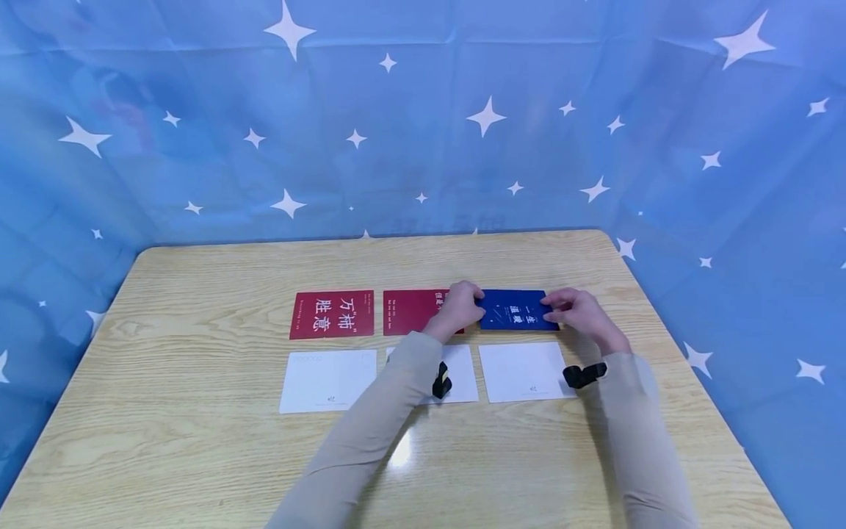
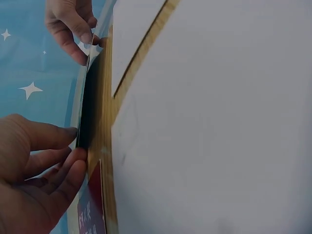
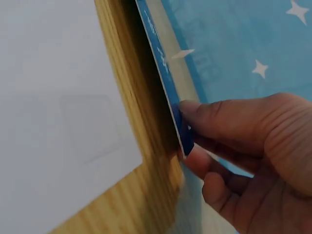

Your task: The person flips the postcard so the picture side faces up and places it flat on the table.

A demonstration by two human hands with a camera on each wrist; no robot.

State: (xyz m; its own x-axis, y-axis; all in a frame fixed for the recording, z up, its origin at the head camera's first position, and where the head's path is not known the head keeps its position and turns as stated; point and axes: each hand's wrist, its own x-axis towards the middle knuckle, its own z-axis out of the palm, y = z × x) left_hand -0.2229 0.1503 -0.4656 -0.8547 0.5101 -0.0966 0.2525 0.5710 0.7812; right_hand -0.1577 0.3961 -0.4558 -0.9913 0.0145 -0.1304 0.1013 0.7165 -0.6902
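A blue postcard (image 1: 497, 312) with white lettering is held by its two short ends, at the right of the back row. My left hand (image 1: 457, 311) pinches its left end, and my right hand (image 1: 584, 317) pinches the right end. In the right wrist view the thumb (image 3: 214, 114) lies on the printed face with fingers below the edge. Dark shadow shows between the card and the table along its near side. Left of it lies a dark red postcard (image 1: 410, 312), partly covered by my left hand and wrist.
Farther left is another red postcard (image 1: 333, 327) with large white characters. A front row of white postcards lies nearer me: a left one (image 1: 324, 378), a middle one (image 1: 464, 371) under my left forearm, and a right one (image 1: 525, 367). A starry blue curtain (image 1: 423, 147) hangs behind the wooden table (image 1: 165, 411).
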